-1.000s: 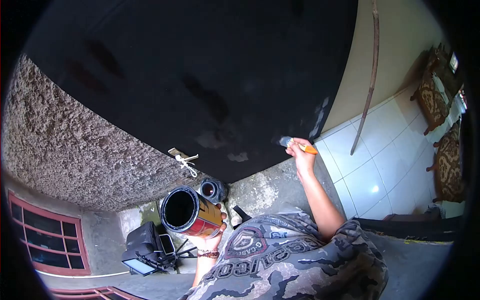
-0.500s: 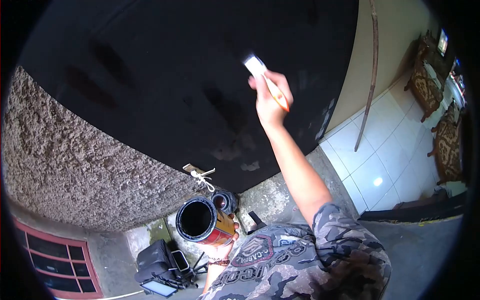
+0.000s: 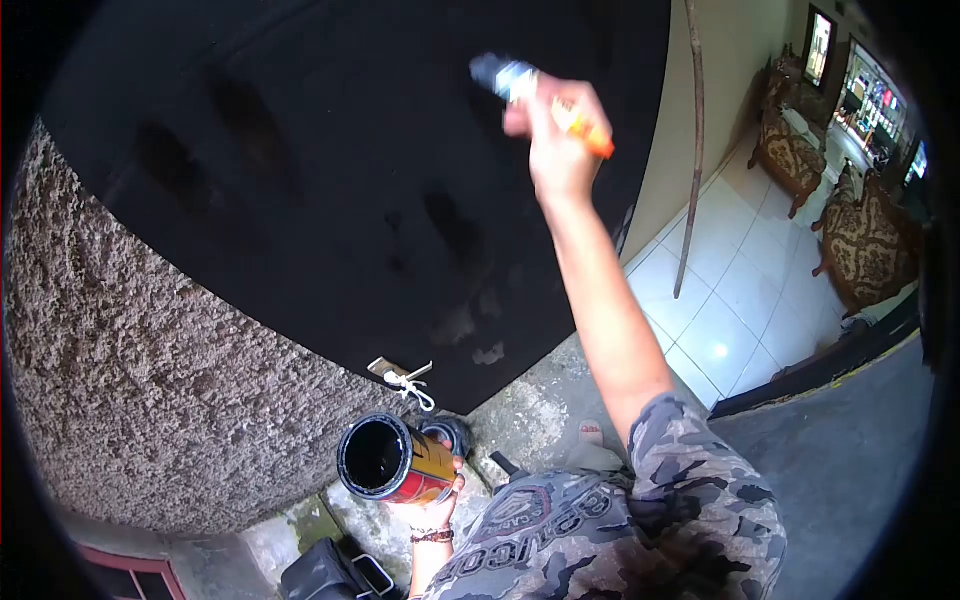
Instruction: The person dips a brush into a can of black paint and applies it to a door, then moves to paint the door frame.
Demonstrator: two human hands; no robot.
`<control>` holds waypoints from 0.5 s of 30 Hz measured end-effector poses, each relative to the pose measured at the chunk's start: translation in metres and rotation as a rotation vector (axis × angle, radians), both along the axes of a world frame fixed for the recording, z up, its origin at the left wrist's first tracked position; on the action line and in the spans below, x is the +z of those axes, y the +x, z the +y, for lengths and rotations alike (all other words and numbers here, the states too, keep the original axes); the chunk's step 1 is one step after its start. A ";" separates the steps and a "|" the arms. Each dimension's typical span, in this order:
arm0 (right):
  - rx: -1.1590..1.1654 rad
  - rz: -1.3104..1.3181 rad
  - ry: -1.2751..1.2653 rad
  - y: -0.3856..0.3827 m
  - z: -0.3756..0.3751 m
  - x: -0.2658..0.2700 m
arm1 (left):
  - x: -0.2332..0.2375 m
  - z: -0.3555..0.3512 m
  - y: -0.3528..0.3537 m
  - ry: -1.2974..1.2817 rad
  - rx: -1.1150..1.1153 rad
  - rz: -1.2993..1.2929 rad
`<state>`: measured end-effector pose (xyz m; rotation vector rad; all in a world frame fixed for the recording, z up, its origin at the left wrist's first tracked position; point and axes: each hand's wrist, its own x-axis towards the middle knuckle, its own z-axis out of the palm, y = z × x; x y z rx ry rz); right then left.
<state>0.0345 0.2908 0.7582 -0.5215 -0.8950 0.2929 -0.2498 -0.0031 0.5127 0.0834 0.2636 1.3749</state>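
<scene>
A paintbrush with an orange-ended handle [image 3: 584, 131] is gripped in my right hand [image 3: 560, 135], its dark bristles tilted up and left against or close to a large black surface [image 3: 330, 200]. Whether the bristles touch it cannot be told. Low in the view, my left hand [image 3: 432, 510] holds an open red and yellow can [image 3: 428, 472] with a dark inside and a smeared rim. White cord [image 3: 412, 388] is tied at a latch on the black surface's lower edge, above the can.
Rough plaster wall [image 3: 150, 350] fills the left. A wooden stick [image 3: 694, 160] leans over white floor tiles [image 3: 745, 300] at the right, near patterned chairs [image 3: 865, 245]. A black bag [image 3: 322, 573] is below the can. A dark round object [image 3: 452, 433] lies behind it.
My right hand has moved up and slightly right with the brush. The head view has shifted, showing more of the room at right. The can sits slightly lower and further left.
</scene>
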 end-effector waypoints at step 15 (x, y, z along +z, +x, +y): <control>0.147 0.199 0.179 0.028 0.015 0.079 | 0.004 -0.014 -0.036 0.031 -0.011 -0.012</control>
